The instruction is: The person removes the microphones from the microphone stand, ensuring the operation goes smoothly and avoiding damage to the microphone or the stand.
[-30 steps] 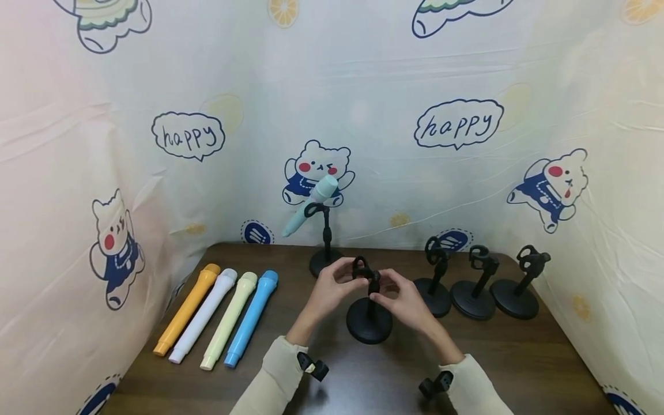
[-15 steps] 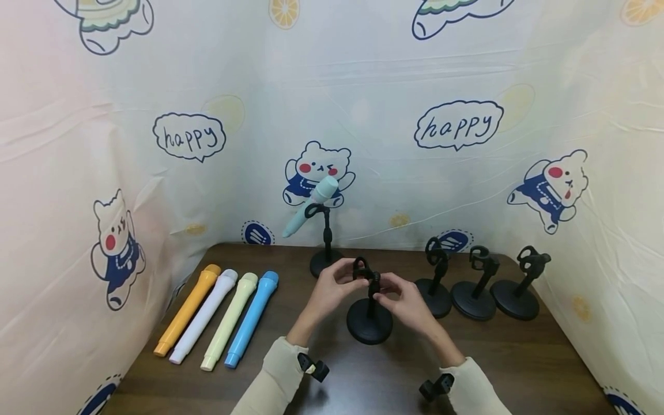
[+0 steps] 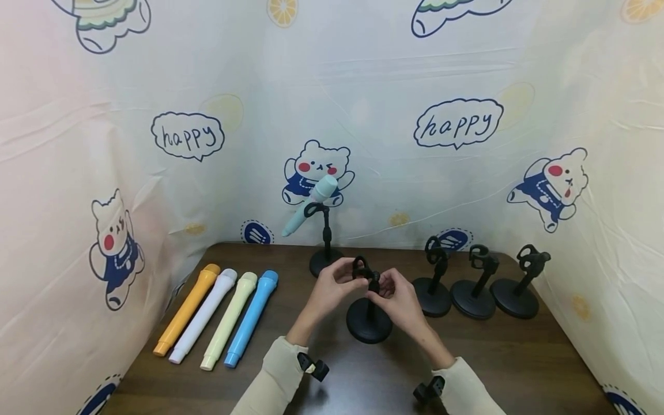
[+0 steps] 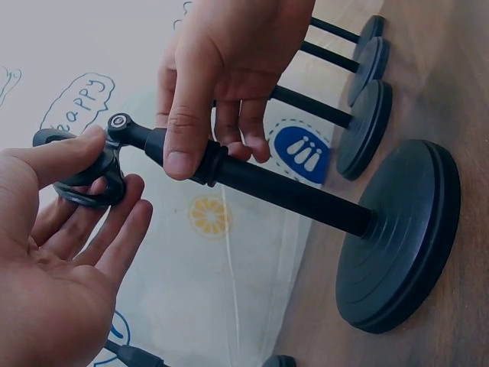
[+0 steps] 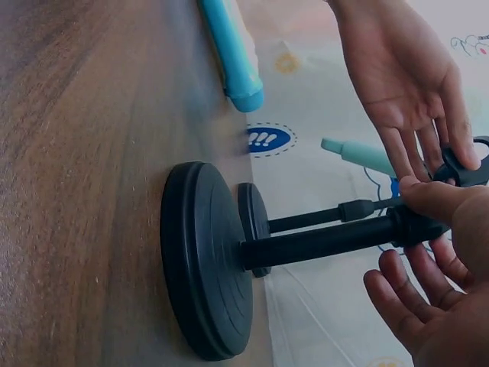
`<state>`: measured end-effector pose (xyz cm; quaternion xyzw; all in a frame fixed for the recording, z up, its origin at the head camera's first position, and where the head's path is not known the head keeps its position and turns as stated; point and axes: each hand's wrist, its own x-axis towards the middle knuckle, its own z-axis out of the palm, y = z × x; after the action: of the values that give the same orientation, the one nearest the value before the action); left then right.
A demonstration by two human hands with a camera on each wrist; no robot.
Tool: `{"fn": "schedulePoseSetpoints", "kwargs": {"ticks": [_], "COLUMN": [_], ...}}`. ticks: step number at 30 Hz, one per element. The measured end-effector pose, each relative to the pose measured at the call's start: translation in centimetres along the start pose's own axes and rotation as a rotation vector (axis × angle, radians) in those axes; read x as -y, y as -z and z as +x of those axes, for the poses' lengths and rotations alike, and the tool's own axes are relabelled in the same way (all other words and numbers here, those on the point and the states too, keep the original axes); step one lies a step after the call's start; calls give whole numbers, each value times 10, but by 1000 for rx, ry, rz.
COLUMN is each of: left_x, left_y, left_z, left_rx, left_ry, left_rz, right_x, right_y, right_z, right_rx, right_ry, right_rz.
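Observation:
A black microphone stand (image 3: 369,323) with a round base stands upright on the table between my hands. My left hand (image 3: 334,291) pinches the ring-shaped clip (image 4: 114,180) at its top between thumb and fingers. Just below the clip's joint, my right hand (image 3: 399,297) grips the collar of the pole (image 4: 290,197), thumb on one side and fingers behind. Behind my left hand, another stand (image 3: 327,236) holds a light teal microphone (image 3: 311,204) tilted in its clip.
Orange (image 3: 187,311), white (image 3: 203,316), pale yellow (image 3: 229,321) and blue (image 3: 251,319) microphones lie side by side at the left of the brown table (image 3: 321,397). At the right are several more black stands (image 3: 474,300). A printed cloth (image 3: 373,173) hangs behind.
My right hand has shifted slightly inward and its wrist has turned a little; its thumb now lies farther across the pole. The left hand and the stand's base stay in place.

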<state>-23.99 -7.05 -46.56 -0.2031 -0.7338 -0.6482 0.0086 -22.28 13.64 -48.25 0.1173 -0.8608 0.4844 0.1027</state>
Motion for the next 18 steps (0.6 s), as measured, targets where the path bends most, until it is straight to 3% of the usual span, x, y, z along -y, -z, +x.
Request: {"fn": "schedulePoseSetpoints", "kwargs": {"ticks": [6,12,18], "left_x": [0,0,1], "left_y": [0,0,0], "left_z": [-2,-1,1], "left_rx": [-2,-5,-8], "left_ry": [4,-14,-14], "left_rz": [6,24,23], "right_x": [2,2,1], "right_y": [3,13,22], "right_z": [-1,2,5], "right_rx": [74,223,337], "right_ry": [-19,-24,29], "right_rz": [1,115,168]}}
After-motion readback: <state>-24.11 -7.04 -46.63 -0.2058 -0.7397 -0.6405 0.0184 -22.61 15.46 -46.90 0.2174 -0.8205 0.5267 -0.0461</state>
